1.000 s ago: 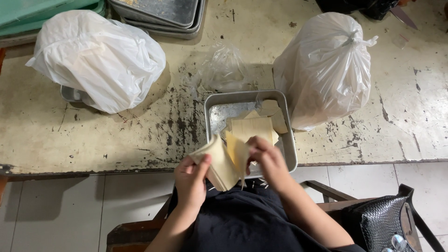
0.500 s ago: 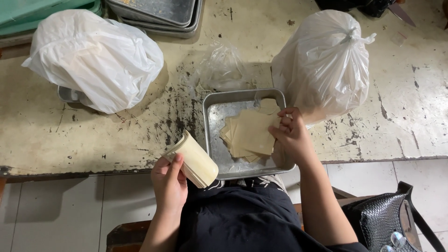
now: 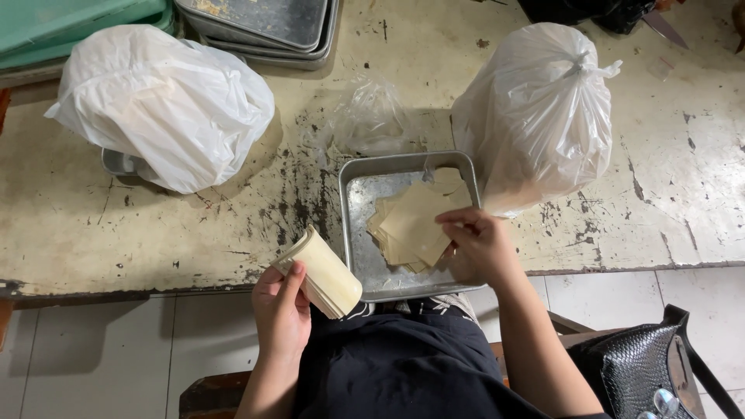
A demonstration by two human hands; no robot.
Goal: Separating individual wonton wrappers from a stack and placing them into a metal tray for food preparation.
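Observation:
My left hand holds a bent stack of pale yellow wrapper sheets at the table's front edge, just left of the tray. A square metal tray sits in front of me with a loose pile of the same thin sheets in it. Over the tray's right side, my right hand has its fingertips pinched on the top sheet of that pile.
A tied white plastic bag stands right of the tray, another full white bag lies at the left over a metal dish. A crumpled clear bag lies behind the tray. Stacked metal trays sit at the back. A black handbag sits lower right.
Both hands held the stack together over the tray's front. The left hand has since drawn the stack away to the left, and the right hand has laid a sheet on the pile.

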